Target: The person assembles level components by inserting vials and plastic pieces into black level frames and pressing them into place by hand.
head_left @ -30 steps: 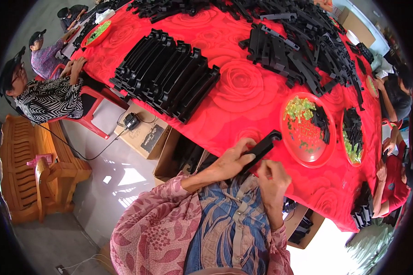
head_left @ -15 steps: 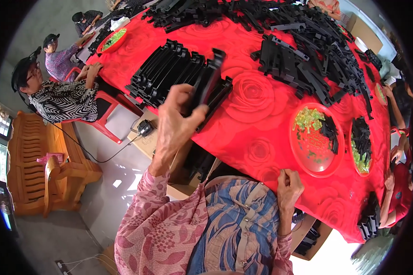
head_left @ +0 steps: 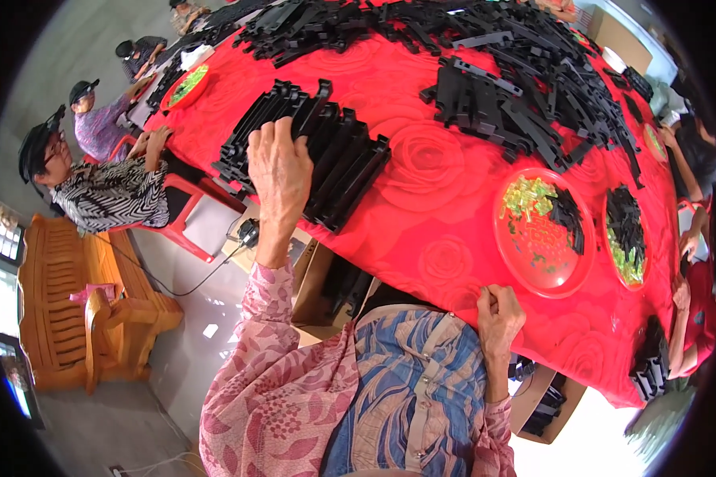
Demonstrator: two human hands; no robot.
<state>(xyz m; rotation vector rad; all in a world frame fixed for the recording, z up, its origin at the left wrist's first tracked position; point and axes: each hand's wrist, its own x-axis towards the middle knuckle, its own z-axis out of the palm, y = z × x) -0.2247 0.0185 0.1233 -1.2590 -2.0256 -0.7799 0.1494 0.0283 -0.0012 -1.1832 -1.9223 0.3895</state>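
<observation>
My left hand (head_left: 281,171) is closed on a long black plastic strip (head_left: 318,107) whose far end stands higher than the others around it. That strip is over a row of similar black plastic strips (head_left: 346,171), lying side by side at the near left edge of the table. The thumb points toward the row, and the fingertips are partly hidden. My right hand (head_left: 501,319) rests at the table's near edge with curled fingers; whether anything is in them cannot be seen.
Heaped black strips (head_left: 525,63) cover the far side of the red-clothed table (head_left: 445,258). To the right, a red plate (head_left: 533,274) holds yellow-green clips and small black pieces beside a second plate (head_left: 628,274). Co-workers sit left and right; cartons (head_left: 314,290) stand below.
My left hand has moved left along the row with the strip, which was tilted up over the right end. My right hand has hardly moved. The view has shifted slightly.
</observation>
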